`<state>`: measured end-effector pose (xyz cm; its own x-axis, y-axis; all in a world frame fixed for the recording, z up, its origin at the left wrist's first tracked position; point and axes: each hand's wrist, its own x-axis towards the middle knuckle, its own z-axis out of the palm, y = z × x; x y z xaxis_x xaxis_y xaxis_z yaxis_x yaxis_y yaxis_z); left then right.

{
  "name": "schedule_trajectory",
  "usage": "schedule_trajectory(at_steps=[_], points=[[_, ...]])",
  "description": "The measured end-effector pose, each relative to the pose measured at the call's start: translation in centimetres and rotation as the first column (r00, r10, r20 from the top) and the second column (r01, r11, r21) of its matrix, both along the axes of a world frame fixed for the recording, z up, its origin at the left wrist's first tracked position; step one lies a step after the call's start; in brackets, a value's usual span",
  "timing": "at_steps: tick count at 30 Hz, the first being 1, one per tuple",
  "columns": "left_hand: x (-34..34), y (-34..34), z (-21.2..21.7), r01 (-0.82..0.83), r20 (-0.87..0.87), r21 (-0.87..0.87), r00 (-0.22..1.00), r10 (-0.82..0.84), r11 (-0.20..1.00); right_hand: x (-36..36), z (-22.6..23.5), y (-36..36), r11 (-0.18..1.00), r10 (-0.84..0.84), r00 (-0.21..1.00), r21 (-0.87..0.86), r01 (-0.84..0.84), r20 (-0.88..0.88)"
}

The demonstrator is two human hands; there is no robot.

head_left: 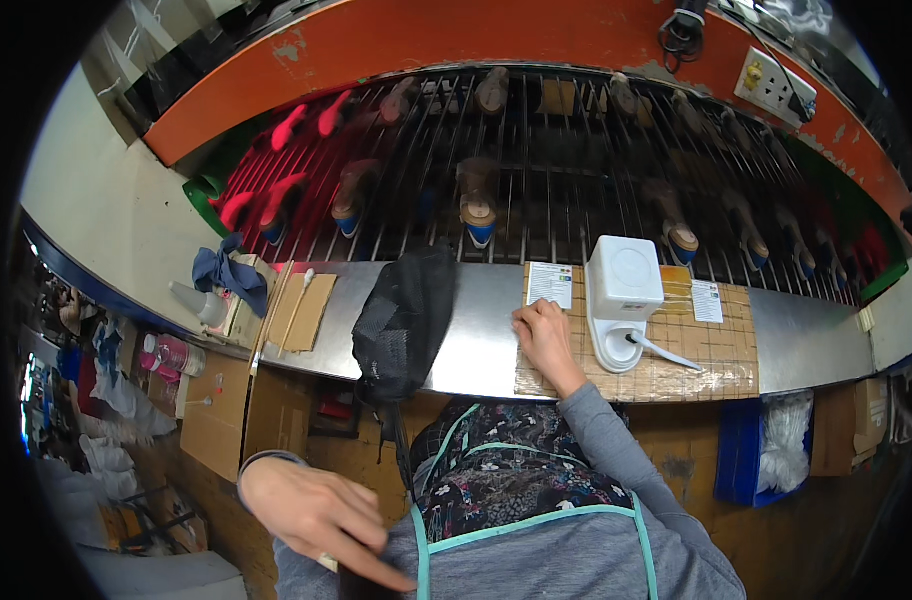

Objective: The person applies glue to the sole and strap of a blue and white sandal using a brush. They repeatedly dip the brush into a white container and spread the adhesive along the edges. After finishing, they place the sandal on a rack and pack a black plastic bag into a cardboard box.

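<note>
My right hand (pixel 548 345) rests on a tape-covered cardboard sheet (pixel 696 375) on the metal bench, its fingers curled under and nothing visible in them. Just right of it, a white square container (pixel 624 275) stands on a white base with a round cup (pixel 616 345). From that cup a white-handled tool (pixel 668 355) leans out to the right. My left hand (pixel 316 510) is held low in front of my body, away from the bench, with its index finger stretched out and no object seen in it. A black mesh item with a strap (pixel 401 325) hangs over the bench edge between my hands.
Beyond the bench, shoes with blue toes (pixel 479 225) lie on a rack of metal rods (pixel 536 210), red-lit at left. Sticks and a cardboard piece (pixel 308 312) lie at left. Below are a cardboard box (pixel 216 415) and a blue crate (pixel 738 450).
</note>
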<state>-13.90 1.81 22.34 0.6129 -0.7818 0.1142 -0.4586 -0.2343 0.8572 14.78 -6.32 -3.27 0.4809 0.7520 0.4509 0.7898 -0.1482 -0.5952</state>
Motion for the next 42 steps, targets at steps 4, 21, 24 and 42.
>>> schedule_trajectory(at_steps=[4,21,24,42], points=[[-6.8,1.0,2.4,-0.132,0.309,-0.089,0.939,0.154,0.987,-0.4,-1.4,1.1,0.997,-0.07,0.994,-0.014,0.071,0.086],[9.4,8.1,-10.3,0.178,0.16,-0.867,0.984,-0.078,0.466,-1.5,-1.5,0.3,0.989,-0.139,0.986,-0.031,0.143,0.095],[10.7,4.9,-14.2,0.078,0.033,-0.948,0.988,-0.15,0.307,-2.1,-1.2,0.5,0.985,-0.149,0.965,-0.057,0.165,0.217],[7.3,-4.8,-31.2,-0.849,0.065,0.523,-0.043,0.997,-0.071,-0.3,0.4,-1.2,0.984,0.022,0.97,-0.164,-0.064,-0.243]])
